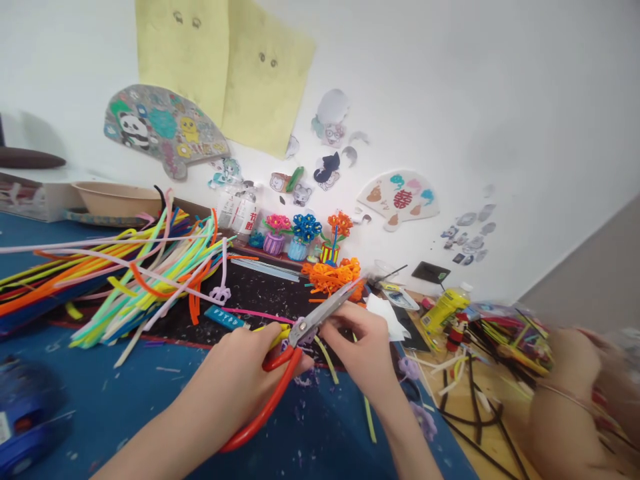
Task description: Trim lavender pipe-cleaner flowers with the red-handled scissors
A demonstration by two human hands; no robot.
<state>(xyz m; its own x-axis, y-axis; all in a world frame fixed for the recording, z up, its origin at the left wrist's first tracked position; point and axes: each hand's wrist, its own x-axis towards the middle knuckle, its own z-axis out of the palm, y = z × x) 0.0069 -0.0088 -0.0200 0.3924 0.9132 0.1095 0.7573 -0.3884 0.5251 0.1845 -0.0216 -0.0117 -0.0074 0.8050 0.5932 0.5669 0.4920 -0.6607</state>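
Obscuring purple piece; red-handled scissors

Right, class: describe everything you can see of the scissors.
The scissors have grey, metal-looking blades and red, plastic-looking handles, joined at a round pivot. They slant across the view, tips up and right, before a pile of orange loops. The left hand holds them by the handles, partly hiding them. Whether the right hand touches a blade is unclear.
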